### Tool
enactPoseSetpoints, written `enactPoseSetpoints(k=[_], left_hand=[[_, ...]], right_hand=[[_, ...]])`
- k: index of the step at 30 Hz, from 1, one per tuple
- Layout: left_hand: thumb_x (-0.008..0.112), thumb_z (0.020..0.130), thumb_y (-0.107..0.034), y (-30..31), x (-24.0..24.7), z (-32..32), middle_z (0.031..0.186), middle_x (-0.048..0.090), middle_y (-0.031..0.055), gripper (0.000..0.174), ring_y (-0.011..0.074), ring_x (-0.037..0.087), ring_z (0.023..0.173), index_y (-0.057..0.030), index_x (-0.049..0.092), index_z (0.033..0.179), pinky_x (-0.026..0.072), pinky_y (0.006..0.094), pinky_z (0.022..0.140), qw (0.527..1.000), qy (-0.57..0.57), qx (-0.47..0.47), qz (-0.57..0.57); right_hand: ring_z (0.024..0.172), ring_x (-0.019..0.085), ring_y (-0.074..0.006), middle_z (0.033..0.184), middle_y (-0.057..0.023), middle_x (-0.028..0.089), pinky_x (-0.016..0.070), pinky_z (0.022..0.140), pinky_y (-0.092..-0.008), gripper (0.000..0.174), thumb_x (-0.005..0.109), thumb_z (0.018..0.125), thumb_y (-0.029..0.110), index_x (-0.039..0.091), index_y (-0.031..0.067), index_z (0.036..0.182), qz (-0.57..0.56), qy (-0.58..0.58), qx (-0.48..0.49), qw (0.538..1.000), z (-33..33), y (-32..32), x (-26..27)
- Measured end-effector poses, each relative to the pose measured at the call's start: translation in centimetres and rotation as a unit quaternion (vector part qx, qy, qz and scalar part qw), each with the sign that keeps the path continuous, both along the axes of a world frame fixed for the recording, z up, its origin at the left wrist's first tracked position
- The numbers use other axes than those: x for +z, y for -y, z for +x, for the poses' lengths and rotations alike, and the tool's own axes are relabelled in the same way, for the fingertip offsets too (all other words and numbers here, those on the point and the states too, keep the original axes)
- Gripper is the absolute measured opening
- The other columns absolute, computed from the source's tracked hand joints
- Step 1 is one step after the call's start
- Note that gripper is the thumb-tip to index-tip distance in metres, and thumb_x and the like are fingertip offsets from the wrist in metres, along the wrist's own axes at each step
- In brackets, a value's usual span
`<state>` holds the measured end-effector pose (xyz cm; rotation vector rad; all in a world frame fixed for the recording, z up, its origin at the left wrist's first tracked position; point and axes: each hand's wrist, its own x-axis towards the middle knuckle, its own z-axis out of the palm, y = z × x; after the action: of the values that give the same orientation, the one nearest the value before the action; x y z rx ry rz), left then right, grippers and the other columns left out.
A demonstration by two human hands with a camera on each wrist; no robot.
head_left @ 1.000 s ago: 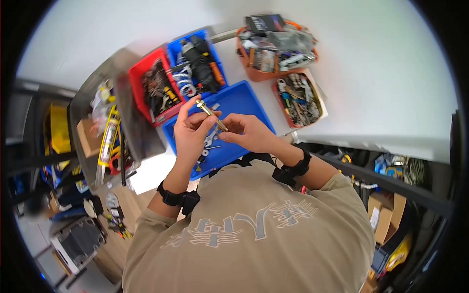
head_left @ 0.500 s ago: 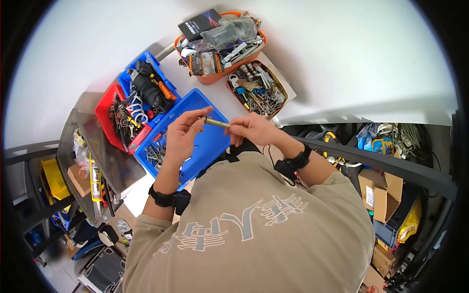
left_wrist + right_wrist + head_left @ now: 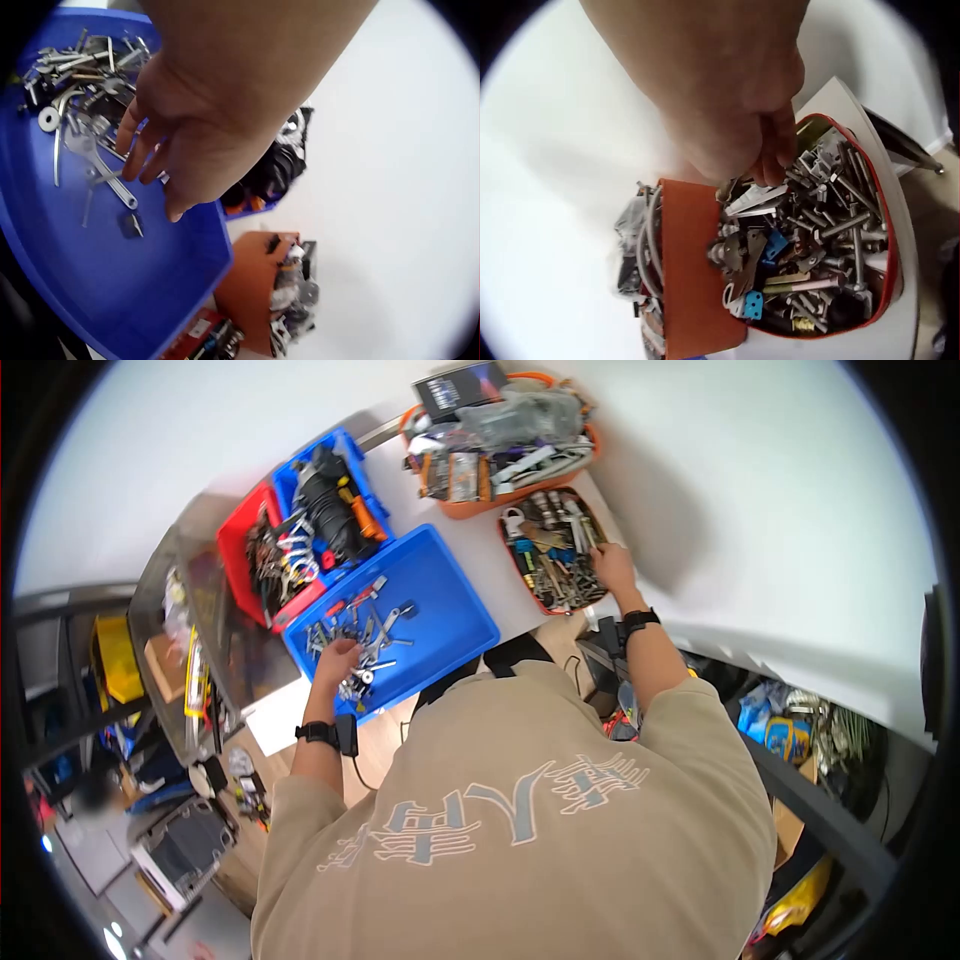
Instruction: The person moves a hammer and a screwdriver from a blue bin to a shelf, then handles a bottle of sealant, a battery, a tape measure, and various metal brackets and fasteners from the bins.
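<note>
My left hand (image 3: 341, 663) hovers over the left side of a shallow blue tray (image 3: 450, 605), its fingers loosely bent and nothing between them. Below it are a pile of small metal hardware, an open-ended wrench (image 3: 112, 180) and a pale washer (image 3: 49, 119). At the right, my right hand (image 3: 612, 570) reaches over the edge of a red-rimmed box (image 3: 891, 277) full of bolts, screws and brackets. Its curled fingers (image 3: 769, 169) point down onto the metal pieces. I cannot tell whether they hold anything, as the palm hides the fingertips.
Behind the red-rimmed box stands an orange basket (image 3: 480, 508) heaped with packets and a black box (image 3: 460, 392). A red bin (image 3: 240, 565) and a blue bin (image 3: 365, 465) with a black power tool (image 3: 335, 515) adjoin the tray. A grey translucent crate (image 3: 215, 610) flanks them.
Earlier both hands held a brass-coloured anchor bolt over the tray. Since then the hands have parted: the left lowered to the hardware pile, the right moved to the red-rimmed box. The bolt no longer shows clearly.
</note>
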<state>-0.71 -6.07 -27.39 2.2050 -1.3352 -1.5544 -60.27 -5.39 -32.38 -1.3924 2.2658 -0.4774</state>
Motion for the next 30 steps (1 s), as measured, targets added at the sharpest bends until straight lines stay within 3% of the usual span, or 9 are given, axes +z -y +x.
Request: enactPoseSetpoints(k=[2,6,9,14,16,19,22,27,30], left_hand=[[0.076,0.087,-0.022,-1.1,0.8,0.7,0.106,0.074,0.0131,0.041,0.0213,0.071,0.092,0.004,0.068,0.118,0.0552,0.0345,0.082,0.996,0.056,0.063,0.008],[0.085,0.077,-0.031,-5.1,-6.7,6.3,0.106,0.074,0.0174,0.053,0.0289,0.072,0.096,0.0027,0.069,0.115,0.055,0.0382,0.087,0.981,0.138,0.094,-0.099],[0.087,0.074,-0.03,-6.8,-5.1,4.7,0.119,0.068,0.0216,0.062,0.0357,0.066,0.111,0.0019,0.063,0.122,0.0527,0.0429,0.096,0.967,0.215,0.115,-0.076],[0.084,0.076,-0.02,-7.2,-2.4,1.6,0.131,0.057,0.0224,0.062,0.0405,0.057,0.121,-0.0026,0.055,0.128,0.0482,0.0448,0.104,0.961,0.219,0.113,-0.123],[0.081,0.077,-0.017,-6.8,-2.1,1.2,0.129,0.055,0.0208,0.055,0.0403,0.056,0.12,-0.0062,0.056,0.125,0.0491,0.0458,0.102,0.943,0.27,0.083,-0.177],[0.079,0.079,-0.021,-5.9,-1.5,1.6,0.133,0.053,0.0196,0.06,0.0401,0.054,0.124,-0.0045,0.052,0.131,0.0494,0.0475,0.103,0.932,0.325,0.05,-0.15],[0.08,0.08,-0.022,-5.3,-1.3,2.1,0.133,0.053,0.0223,0.066,0.0426,0.055,0.122,-0.0022,0.047,0.134,0.0502,0.0485,0.101,0.948,0.279,0.053,-0.14],[0.076,0.082,-0.017,-6.5,-0.6,3.9,0.125,0.058,0.0241,0.053,0.0418,0.06,0.114,0.0007,0.052,0.126,0.0512,0.0479,0.097,0.941,0.228,0.142,-0.204],[0.074,0.083,-0.013,-7.9,-1.2,6.0,0.121,0.059,0.0233,0.047,0.0387,0.064,0.109,0.0016,0.054,0.123,0.0527,0.0467,0.094,0.938,0.193,0.202,-0.206]], right_hand=[[0.09,0.069,-0.045,0.088,-0.0264,0.071,0.0544,0.083,-0.0534,0.027,0.063,0.092,0.026,0.075,0.0015,0.09,0.053,-0.08,0.055,0.994,-0.4,0.7,-0.4],[0.093,0.068,-0.045,0.097,-0.0274,0.071,0.0542,0.084,-0.0543,0.028,0.062,0.092,0.023,0.072,-0.0025,0.098,0.118,-0.151,0.116,0.975,2.3,3.0,3.4],[0.095,0.069,-0.0427,0.104,-0.0242,0.071,0.0544,0.084,-0.0531,0.028,0.062,0.092,0.023,0.07,0.0001,0.105,0.015,-0.072,0.235,0.969,8.4,5.6,6.6],[0.11,0.064,-0.0388,0.124,-0.0178,0.062,0.0535,0.093,-0.048,0.034,0.067,0.092,0.024,0.064,0.0046,0.119,0.047,0.019,0.539,0.841,22.3,6.8,5.9],[0.116,0.061,-0.0385,0.129,-0.0178,0.059,0.0531,0.095,-0.0479,0.038,0.068,0.091,0.022,0.061,0.0043,0.124,0.122,0.01,0.59,0.798,27.8,6.2,7.8],[0.117,0.06,-0.0387,0.133,-0.0171,0.056,0.0531,0.095,-0.0484,0.044,0.069,0.088,0.02,0.058,0.0029,0.127,0.107,-0.01,0.639,0.762,34.5,5.4,6.5],[0.125,0.056,-0.0363,0.138,-0.0149,0.054,0.0518,0.098,-0.0481,0.049,0.071,0.086,0.019,0.056,0.0028,0.13,0.091,0.0,0.686,0.722,40.5,5.8,5.8],[0.145,0.038,-0.0308,0.154,-0.0089,0.044,0.0424,0.11,-0.053,0.077,0.083,0.076,0.026,0.05,0.0061,0.142,-0.075,-0.054,0.787,0.609,47.9,7.4,4.5],[0.149,0.034,-0.029,0.157,-0.0076,0.041,0.0371,0.115,-0.0524,0.091,0.088,0.07,0.033,0.046,0.0061,0.147,-0.065,-0.062,0.816,0.571,51.3,8.6,3.7]])
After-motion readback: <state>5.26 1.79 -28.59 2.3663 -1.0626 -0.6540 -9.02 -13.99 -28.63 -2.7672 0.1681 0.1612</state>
